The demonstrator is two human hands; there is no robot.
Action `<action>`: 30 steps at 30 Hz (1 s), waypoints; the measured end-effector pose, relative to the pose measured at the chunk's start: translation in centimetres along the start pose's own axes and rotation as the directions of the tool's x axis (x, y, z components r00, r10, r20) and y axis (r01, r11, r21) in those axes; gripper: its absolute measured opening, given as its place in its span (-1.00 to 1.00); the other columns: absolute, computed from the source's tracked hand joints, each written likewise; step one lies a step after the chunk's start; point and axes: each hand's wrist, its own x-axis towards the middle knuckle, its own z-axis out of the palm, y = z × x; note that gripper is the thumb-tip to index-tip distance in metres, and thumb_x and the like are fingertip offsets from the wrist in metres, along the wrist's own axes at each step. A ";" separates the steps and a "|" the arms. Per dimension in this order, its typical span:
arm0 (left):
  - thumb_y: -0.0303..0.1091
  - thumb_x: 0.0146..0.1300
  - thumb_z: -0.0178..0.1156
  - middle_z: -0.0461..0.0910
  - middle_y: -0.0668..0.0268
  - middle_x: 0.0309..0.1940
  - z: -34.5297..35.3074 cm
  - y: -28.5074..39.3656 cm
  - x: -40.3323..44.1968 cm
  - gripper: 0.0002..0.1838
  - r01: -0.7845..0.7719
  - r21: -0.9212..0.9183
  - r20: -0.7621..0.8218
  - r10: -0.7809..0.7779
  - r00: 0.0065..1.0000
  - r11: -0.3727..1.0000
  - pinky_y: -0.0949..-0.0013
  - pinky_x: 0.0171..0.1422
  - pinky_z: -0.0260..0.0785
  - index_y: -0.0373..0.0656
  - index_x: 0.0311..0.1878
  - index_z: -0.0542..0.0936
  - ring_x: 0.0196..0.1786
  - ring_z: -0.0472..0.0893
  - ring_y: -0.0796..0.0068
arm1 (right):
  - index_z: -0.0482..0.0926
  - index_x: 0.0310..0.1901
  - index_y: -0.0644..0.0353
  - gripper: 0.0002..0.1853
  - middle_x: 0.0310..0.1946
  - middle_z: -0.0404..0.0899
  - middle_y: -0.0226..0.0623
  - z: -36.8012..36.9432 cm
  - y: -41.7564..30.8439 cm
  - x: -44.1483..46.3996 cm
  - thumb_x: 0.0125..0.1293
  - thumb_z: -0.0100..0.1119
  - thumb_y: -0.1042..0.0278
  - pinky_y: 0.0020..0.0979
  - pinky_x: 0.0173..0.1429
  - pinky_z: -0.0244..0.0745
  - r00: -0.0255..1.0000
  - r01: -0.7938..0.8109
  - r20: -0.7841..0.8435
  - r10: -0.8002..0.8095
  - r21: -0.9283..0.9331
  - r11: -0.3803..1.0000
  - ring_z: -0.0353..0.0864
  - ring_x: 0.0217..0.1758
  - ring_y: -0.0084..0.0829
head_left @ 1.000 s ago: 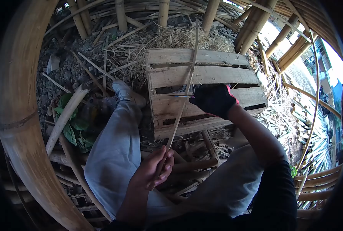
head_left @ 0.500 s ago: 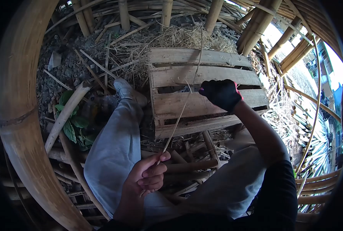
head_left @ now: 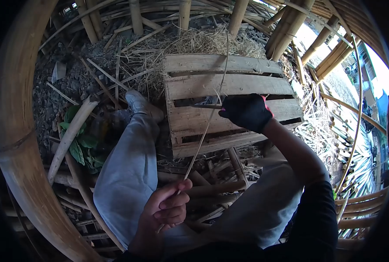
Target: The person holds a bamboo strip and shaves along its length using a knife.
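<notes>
My bare left hand (head_left: 170,205) is closed around the lower end of a long, thin bamboo strip (head_left: 199,146). From there the strip slants up and away, passing over a slatted wooden pallet (head_left: 229,86). In a dark glove with red at the cuff, my right hand (head_left: 246,112) grips a knife (head_left: 206,106). The blade points left and crosses the strip above the pallet slats. Its handle is hidden in the glove.
A thick bamboo pole (head_left: 17,139) curves along the left side. Green leaves (head_left: 78,146) lie beside a cut bamboo piece (head_left: 72,135). Dry shavings (head_left: 203,43) are heaped behind the pallet. Upright bamboo posts (head_left: 288,28) stand at the back.
My right hand and the knife have come slightly down along the strip, toward me. The blade now lies nearly level. My left hand keeps its hold, and the view has shifted a little.
</notes>
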 end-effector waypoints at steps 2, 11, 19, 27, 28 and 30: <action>-0.27 0.59 -0.42 0.24 0.57 -0.75 0.4 0.1 -0.2 -0.75 -0.002 0.006 -0.024 0.002 1.000 1.000 0.68 -0.85 -0.05 -0.07 -0.11 0.29 -0.87 0.14 0.84 | 0.58 -0.21 -0.02 -0.67 -0.40 0.66 -0.31 0.0 -0.4 -0.2 0.39 0.01 -0.09 -0.18 -0.34 0.55 0.989 0.145 -0.031 -0.146 -0.034 0.989 0.69 -0.34 -0.22; -0.29 0.59 -0.39 0.20 0.59 -0.75 0.7 -0.2 -0.7 -0.77 -0.024 0.006 -0.039 0.024 0.999 1.000 0.69 -0.84 -0.08 -0.07 -0.12 0.29 -0.87 0.13 0.86 | 0.59 -0.28 -0.04 -0.71 -0.47 0.64 -0.36 0.1 0.6 0.1 0.32 0.11 -0.07 -0.22 -0.36 0.53 0.993 0.064 -0.098 -0.066 -0.023 0.998 0.67 -0.43 -0.26; -0.33 0.57 -0.42 0.27 0.52 -0.75 0.5 -1.2 0.4 -0.78 -0.034 0.008 -0.063 0.034 0.997 0.999 0.69 -0.85 0.04 -0.11 -0.11 0.26 -0.87 0.22 0.80 | 0.59 -0.25 -0.02 -0.73 -0.47 0.62 -0.35 1.0 2.6 -0.3 0.36 0.07 -0.01 -0.23 -0.38 0.55 0.989 -0.146 -0.045 0.142 -0.104 0.984 0.68 -0.41 -0.27; -0.30 0.58 -0.36 0.23 0.57 -0.75 0.4 -0.7 0.6 -0.80 -0.033 0.027 -0.071 0.035 0.997 0.999 0.69 -0.84 -0.04 -0.07 -0.12 0.28 -0.87 0.14 0.84 | 0.59 -0.22 0.01 -0.69 -0.39 0.66 -0.34 2.0 4.4 0.5 0.40 0.00 -0.03 -0.19 -0.31 0.56 0.974 -0.222 -0.074 0.214 -0.127 0.967 0.69 -0.34 -0.25; -0.27 0.58 -0.30 0.20 0.61 -0.74 0.3 -0.7 0.6 -0.83 0.003 0.062 -0.063 0.001 0.998 0.998 0.69 -0.82 -0.09 -0.06 -0.11 0.29 -0.86 0.09 0.88 | 0.59 -0.20 0.01 -0.68 -0.35 0.68 -0.34 1.5 4.1 0.3 0.42 -0.03 -0.03 -0.19 -0.27 0.57 0.967 -0.257 -0.028 0.255 -0.105 0.961 0.70 -0.29 -0.24; -0.28 0.58 -0.30 0.20 0.60 -0.74 0.5 -0.6 0.7 -0.83 0.006 0.082 -0.067 -0.001 0.998 0.997 0.69 -0.82 -0.09 -0.06 -0.11 0.29 -0.86 0.09 0.88 | 0.58 -0.13 0.00 -0.66 -0.29 0.69 -0.33 0.9 4.0 0.6 0.43 -0.07 -0.05 -0.19 -0.22 0.57 0.961 -0.272 0.022 0.274 -0.080 0.959 0.70 -0.22 -0.23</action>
